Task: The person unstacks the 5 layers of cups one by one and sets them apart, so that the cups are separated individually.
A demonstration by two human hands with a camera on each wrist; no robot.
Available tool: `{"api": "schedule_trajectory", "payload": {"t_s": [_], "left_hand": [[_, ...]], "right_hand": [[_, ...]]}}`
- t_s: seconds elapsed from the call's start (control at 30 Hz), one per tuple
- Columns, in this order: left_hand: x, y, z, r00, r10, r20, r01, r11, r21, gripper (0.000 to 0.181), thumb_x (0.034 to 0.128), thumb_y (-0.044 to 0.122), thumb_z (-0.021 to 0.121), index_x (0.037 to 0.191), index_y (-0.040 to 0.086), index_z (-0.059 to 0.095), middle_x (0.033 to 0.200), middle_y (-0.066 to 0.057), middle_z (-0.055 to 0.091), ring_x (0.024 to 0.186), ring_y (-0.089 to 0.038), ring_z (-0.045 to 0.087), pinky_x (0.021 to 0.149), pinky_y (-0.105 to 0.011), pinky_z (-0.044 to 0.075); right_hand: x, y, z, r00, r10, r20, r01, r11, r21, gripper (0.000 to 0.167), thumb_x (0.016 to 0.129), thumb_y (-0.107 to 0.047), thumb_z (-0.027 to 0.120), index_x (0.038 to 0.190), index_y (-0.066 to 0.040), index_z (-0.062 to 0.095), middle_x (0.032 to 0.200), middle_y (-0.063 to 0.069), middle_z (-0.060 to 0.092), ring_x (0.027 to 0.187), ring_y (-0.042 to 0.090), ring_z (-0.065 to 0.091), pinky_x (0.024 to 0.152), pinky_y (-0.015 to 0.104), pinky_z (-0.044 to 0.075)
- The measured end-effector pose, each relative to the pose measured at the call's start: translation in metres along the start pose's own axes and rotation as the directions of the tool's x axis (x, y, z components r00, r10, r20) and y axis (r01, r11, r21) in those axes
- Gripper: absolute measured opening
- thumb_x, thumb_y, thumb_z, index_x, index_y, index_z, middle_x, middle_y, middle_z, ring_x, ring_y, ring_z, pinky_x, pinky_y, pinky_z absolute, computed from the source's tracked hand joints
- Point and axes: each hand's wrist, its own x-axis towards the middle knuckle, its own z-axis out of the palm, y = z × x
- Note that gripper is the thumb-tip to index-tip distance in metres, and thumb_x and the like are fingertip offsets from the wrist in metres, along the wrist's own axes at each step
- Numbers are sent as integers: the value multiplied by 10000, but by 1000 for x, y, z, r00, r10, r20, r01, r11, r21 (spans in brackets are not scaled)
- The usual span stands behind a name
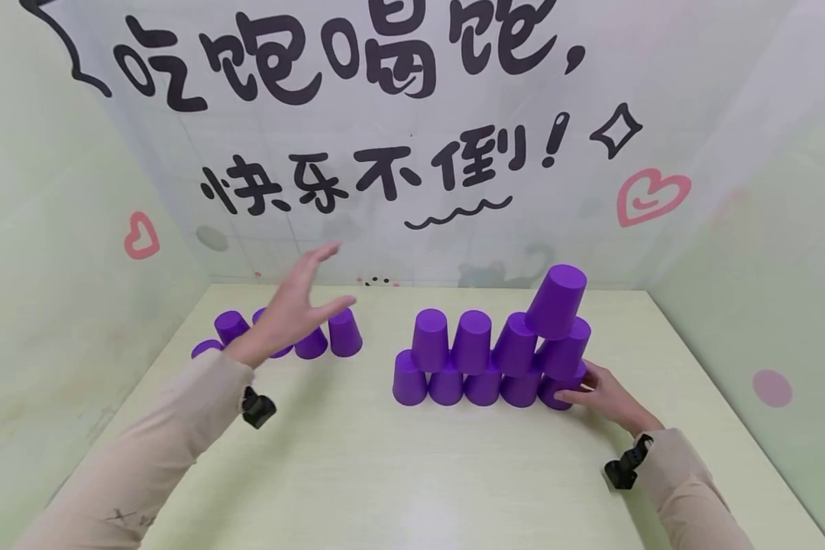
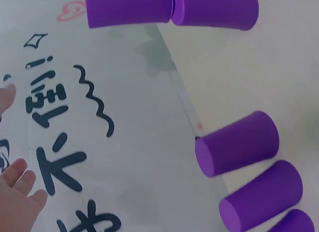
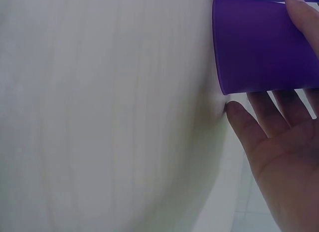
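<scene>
Purple cups stand upside down in a stacked wall. Its bottom row (image 1: 483, 388) has several cups, a second row (image 1: 471, 342) sits on them, and a single top cup (image 1: 557, 302) rests at the right end. My right hand (image 1: 608, 397) holds the bottom row's rightmost purple cup (image 1: 557, 393), thumb in front and fingers on the far side; the right wrist view shows this cup (image 3: 264, 47) close up. My left hand (image 1: 292, 305) is raised with thumb and fingers spread, holding nothing, in front of several separate purple cups (image 1: 345, 334) at the left.
The pale table (image 1: 357, 473) meets a back wall (image 1: 385, 244) with black lettering, behind the cups. Side walls (image 1: 763, 305) flank the table. A gap of bare table lies between the left cups and the stack. Each wrist wears a small black camera (image 1: 258, 407).
</scene>
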Motion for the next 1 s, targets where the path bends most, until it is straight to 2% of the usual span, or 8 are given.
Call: {"api": "schedule_trajectory", "payload": {"t_s": [0.13, 0.37, 0.53, 0.6, 0.7, 0.83, 1.0], "left_hand": [[15, 20, 26, 993, 79, 83, -77, 997, -32, 732, 798, 268, 660, 1377, 67, 259, 1383, -75, 309, 1253, -216, 292, 1032, -399, 257], [36, 57, 69, 961, 179, 210, -162, 982, -93, 717, 808, 289, 647, 1381, 92, 262, 1374, -56, 326, 1253, -167, 291, 1033, -345, 262], [48, 81, 94, 931, 292, 220, -264, 953, -146, 672, 819, 269, 636, 1361, 66, 294, 1354, -47, 362, 1242, -125, 308, 1028, -237, 251], [54, 91, 101, 924, 316, 216, -286, 945, -160, 652, 827, 269, 626, 1355, 61, 305, 1346, -36, 373, 1232, -106, 317, 1018, -203, 250], [62, 105, 109, 924, 309, 225, -276, 946, -168, 649, 831, 290, 617, 1359, 83, 304, 1346, -10, 373, 1221, -78, 317, 1005, -171, 244], [73, 120, 121, 932, 278, 235, -241, 955, -174, 666, 821, 320, 625, 1364, 107, 303, 1353, 7, 367, 1216, -71, 318, 995, -164, 249], [86, 132, 136, 944, 245, 223, -204, 960, -189, 678, 806, 333, 640, 1356, 92, 325, 1350, -6, 378, 1212, -90, 339, 984, -169, 272]], "right_hand": [[0, 0, 0, 1000, -1, 2, 1, 1000, -2, 626, 778, -166, 683, 1305, -9, 384, 1170, 197, 511, 944, 58, 535, 785, 285, 473], [0, 0, 0, 1000, 8, 3, -8, 1000, -5, 639, 779, -173, 681, 1315, -15, 372, 1178, 196, 506, 959, 86, 533, 789, 293, 472], [0, 0, 1, 1000, 19, 4, -19, 1000, -8, 645, 780, -179, 681, 1321, -20, 367, 1187, 198, 502, 976, 114, 529, 794, 297, 469], [1, 0, 1, 1000, 20, 5, -20, 1000, -5, 644, 779, -179, 682, 1320, -20, 370, 1187, 198, 502, 981, 123, 528, 797, 299, 468], [1, -1, 1, 1000, 22, 4, -22, 1000, -4, 636, 777, -185, 685, 1312, -24, 381, 1182, 194, 507, 982, 138, 530, 797, 303, 467], [0, -1, 2, 1000, 21, 4, -21, 1000, -7, 633, 779, -196, 683, 1313, -35, 383, 1184, 188, 508, 990, 160, 529, 801, 311, 465], [0, 1, 1, 1000, 17, 6, -17, 1000, -9, 652, 785, -202, 677, 1333, -44, 360, 1203, 188, 496, 1006, 158, 518, 808, 308, 460]]}}
